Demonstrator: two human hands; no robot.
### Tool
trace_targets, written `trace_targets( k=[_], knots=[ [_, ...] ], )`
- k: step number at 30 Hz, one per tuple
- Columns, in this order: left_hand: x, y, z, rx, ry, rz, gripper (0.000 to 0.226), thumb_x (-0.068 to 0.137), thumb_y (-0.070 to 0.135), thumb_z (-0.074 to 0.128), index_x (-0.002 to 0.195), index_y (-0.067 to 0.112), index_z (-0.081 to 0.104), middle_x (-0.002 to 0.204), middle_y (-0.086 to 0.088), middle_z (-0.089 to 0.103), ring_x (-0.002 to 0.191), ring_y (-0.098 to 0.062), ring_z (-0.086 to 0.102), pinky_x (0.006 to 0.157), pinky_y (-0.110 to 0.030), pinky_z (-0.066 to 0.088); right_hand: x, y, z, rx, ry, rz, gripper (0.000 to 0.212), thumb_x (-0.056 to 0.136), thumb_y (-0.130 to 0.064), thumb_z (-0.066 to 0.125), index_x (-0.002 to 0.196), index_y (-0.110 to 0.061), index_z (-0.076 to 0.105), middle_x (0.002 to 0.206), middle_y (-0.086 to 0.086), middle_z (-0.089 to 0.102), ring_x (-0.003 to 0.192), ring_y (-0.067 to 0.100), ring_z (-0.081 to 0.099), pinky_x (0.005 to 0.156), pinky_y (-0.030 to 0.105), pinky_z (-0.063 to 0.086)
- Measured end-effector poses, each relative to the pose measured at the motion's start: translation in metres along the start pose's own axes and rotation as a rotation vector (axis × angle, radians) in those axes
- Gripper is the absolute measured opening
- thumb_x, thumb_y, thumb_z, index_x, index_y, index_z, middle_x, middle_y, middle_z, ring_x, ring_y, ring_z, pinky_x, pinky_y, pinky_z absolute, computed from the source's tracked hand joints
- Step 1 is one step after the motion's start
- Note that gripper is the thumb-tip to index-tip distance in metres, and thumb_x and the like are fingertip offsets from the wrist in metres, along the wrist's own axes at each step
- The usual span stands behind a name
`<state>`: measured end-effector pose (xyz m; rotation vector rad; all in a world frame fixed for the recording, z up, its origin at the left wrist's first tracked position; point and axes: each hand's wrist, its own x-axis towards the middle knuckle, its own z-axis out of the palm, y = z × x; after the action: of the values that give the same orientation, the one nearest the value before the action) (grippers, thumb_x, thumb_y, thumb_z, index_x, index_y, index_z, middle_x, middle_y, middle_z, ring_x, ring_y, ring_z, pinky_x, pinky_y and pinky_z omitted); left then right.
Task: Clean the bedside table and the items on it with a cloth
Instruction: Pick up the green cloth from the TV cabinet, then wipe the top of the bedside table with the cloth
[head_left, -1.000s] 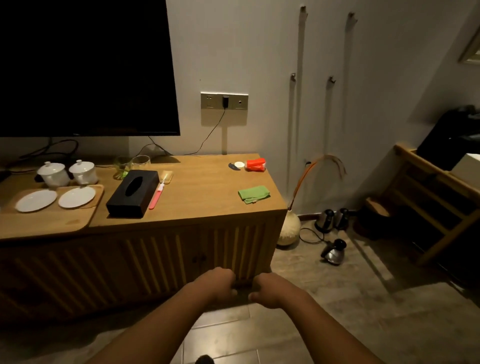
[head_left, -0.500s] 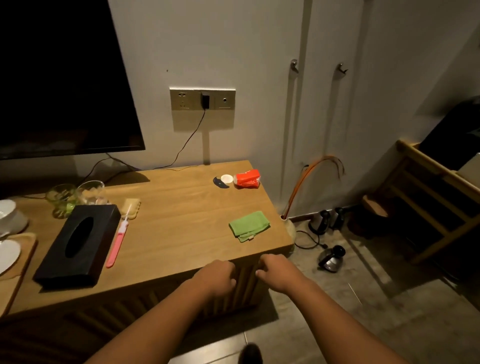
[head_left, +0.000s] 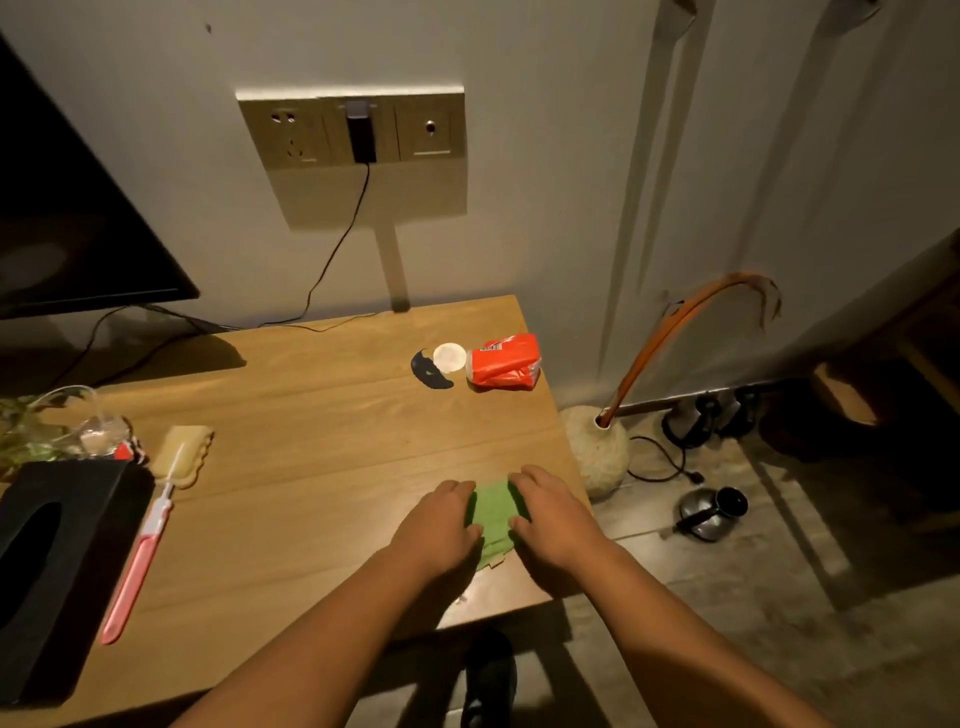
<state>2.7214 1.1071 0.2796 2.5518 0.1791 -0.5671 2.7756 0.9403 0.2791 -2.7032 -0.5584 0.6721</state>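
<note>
A folded green cloth (head_left: 493, 514) lies on the wooden table (head_left: 322, 436) near its front right corner. My left hand (head_left: 441, 525) rests on the cloth's left side and my right hand (head_left: 545, 514) on its right side, fingers laid over it, thumbs toward the middle. Only a strip of cloth shows between them. Farther back on the table are an orange tissue pack (head_left: 503, 362), a small white lid (head_left: 450, 357) and a dark curved piece (head_left: 428, 371).
At the left stand a black tissue box (head_left: 47, 561), a pink-handled sponge brush (head_left: 150, 535) and glass cups (head_left: 57, 426). A TV (head_left: 62, 208) hangs on the wall beside a socket panel (head_left: 353, 130) with a cable. On the floor to the right are a round vase (head_left: 597, 452) and kettles (head_left: 709, 512).
I have stepped closer to the table. Both hands rose from in front of the cabinet's edge and came down onto the green cloth.
</note>
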Motion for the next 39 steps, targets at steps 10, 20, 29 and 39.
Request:
trace_targets(
  k=[10,20,29,39],
  knots=[
    [0.044,-0.009,0.014,0.107,-0.024,-0.076,0.032,0.088,0.032,0.063,0.114,0.015,0.056,0.112,-0.007,0.054,0.110,-0.026,0.049,0.092,-0.041,0.048,0.039,0.014,0.015,-0.152,0.075,-0.052,0.050,0.088,-0.014,0.054,0.136,-0.024,0.040,0.128,0.003,0.046,0.116,0.025,0.044,0.095,0.037,0.044],
    [0.048,-0.001,0.003,0.049,-0.162,0.077,0.011,0.081,0.015,0.057,0.091,0.011,0.055,0.098,-0.011,0.062,0.090,-0.028,0.058,0.075,-0.035,0.046,-0.003,0.014,0.022,0.087,0.039,0.209,0.022,0.084,-0.017,0.056,0.106,-0.016,0.054,0.110,0.007,0.051,0.097,0.029,0.058,0.083,0.036,0.049],
    [-0.027,0.075,0.027,0.163,-0.433,0.632,0.018,0.082,0.025,0.062,0.091,0.014,0.051,0.091,-0.010,0.064,0.087,-0.029,0.061,0.068,-0.032,0.043,-0.191,-0.004,0.059,0.635,0.385,0.740,0.012,0.072,-0.019,0.067,0.073,-0.023,0.055,0.072,-0.004,0.060,0.068,0.013,0.058,0.055,0.025,0.041],
    [-0.268,0.187,0.152,0.344,-0.825,1.125,0.034,0.080,0.034,0.073,0.097,0.009,0.058,0.094,-0.014,0.067,0.087,-0.027,0.065,0.072,-0.038,0.051,-0.485,-0.075,0.173,1.057,0.983,1.299,0.022,0.078,-0.010,0.067,0.067,-0.023,0.054,0.063,-0.009,0.054,0.053,0.000,0.049,0.047,0.014,0.037]
  ],
)
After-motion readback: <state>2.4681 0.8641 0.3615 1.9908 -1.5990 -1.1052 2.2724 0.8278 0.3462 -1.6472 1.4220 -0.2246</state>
